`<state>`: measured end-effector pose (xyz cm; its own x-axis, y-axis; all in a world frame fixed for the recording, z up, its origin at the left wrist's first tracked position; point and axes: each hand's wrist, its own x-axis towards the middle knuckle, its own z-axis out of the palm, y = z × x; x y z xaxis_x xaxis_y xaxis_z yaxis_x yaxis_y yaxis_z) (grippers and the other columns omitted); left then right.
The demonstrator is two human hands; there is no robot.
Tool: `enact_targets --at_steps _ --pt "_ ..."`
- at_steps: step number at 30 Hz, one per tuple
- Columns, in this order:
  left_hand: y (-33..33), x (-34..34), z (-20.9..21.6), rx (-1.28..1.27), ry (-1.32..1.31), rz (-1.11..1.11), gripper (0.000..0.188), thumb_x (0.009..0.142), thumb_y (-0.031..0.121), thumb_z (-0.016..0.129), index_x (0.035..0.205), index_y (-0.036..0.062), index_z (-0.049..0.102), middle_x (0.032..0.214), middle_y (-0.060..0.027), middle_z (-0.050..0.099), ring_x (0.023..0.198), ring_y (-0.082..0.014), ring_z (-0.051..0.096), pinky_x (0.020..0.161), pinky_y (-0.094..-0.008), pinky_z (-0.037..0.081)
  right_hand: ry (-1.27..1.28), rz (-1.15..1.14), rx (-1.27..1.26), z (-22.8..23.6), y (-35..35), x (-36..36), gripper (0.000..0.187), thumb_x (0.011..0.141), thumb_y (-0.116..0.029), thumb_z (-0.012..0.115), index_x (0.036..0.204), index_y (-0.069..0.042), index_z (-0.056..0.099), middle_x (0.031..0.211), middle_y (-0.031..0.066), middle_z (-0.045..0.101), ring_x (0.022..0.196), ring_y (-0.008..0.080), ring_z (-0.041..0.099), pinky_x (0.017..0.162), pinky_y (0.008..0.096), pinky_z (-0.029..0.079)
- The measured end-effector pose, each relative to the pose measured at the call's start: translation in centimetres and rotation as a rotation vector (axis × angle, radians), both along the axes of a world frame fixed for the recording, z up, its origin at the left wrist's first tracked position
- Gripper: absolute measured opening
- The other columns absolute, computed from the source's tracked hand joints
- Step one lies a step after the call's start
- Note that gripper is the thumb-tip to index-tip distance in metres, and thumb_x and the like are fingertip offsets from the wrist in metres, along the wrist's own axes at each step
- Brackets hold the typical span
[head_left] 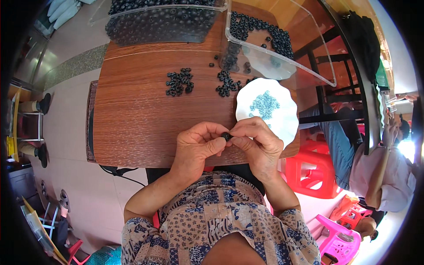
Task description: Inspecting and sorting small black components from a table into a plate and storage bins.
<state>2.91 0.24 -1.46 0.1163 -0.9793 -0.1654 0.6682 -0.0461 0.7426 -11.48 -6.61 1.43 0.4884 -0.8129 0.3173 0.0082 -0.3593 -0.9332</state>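
Close to the table's near edge, a small round black part (227, 136) sits between the fingertips of both hands. My left hand (196, 145) pinches it between thumb and forefinger. From the other side, the thumb and fingertips of my right hand (261, 148) press together at the part; any smaller piece in them is too small to make out. Just beyond my right hand is a white scalloped plate (287, 104) with a teal print. Two small piles of like black parts, the left pile (179, 82) and the right pile (226, 84), lie farther off on the wooden table (132, 110).
At the far left stands a clear bin (161, 33) full of black parts. A second clear bin (282, 55) at the far right has more parts seen in or through it. Red stool (311, 172) right of the table; a seated person (375, 176) beyond it.
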Motion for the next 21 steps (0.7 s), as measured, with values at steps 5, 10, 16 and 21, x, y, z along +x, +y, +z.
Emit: enact_targets --at_steps 5,10,16,21 --pt "-0.05 -0.07 0.12 0.045 -0.035 -0.006 0.023 0.084 0.004 0.068 0.105 -0.0043 0.061 0.088 -0.0105 0.066 0.071 -0.0127 0.059 0.065 -0.0233 0.049 0.014 -0.003 0.085 0.17 0.25 -0.2 0.02 0.075 0.014 0.066 0.091 0.003 0.065 0.094 0.0131 0.061 0.082 0.0175 0.06 0.068 0.0259 0.054" --pt "-0.06 -0.07 -0.04 0.039 0.02 -0.031 0.021 0.086 0.004 0.066 0.105 -0.0042 0.061 0.087 -0.0115 0.067 0.072 -0.0131 0.06 0.065 -0.0235 0.049 0.004 -0.033 0.058 -0.03 0.29 -0.05 0.02 0.074 0.014 0.067 0.091 0.003 0.065 0.094 0.0129 0.061 0.083 0.0172 0.06 0.069 0.0254 0.052" --pt "-0.02 -0.11 0.06 0.051 0.016 -0.045 0.021 0.086 0.005 0.066 0.105 -0.0046 0.061 0.087 -0.0121 0.067 0.072 -0.0132 0.06 0.064 -0.0241 0.049 0.011 -0.015 0.061 0.17 0.24 -0.25 0.02 0.074 0.013 0.068 0.091 0.002 0.065 0.093 0.0131 0.061 0.082 0.0177 0.06 0.068 0.0257 0.051" --pt "-0.07 -0.26 -0.06 0.08 0.044 -0.046 0.02 0.087 0.005 0.065 0.104 -0.0044 0.061 0.088 -0.0115 0.067 0.072 -0.0124 0.06 0.066 -0.0246 0.049 0.017 -0.033 0.077 -0.24 0.43 -0.26 0.021 0.074 0.014 0.067 0.091 0.002 0.066 0.097 0.0128 0.061 0.085 0.0173 0.059 0.07 0.0253 0.05"
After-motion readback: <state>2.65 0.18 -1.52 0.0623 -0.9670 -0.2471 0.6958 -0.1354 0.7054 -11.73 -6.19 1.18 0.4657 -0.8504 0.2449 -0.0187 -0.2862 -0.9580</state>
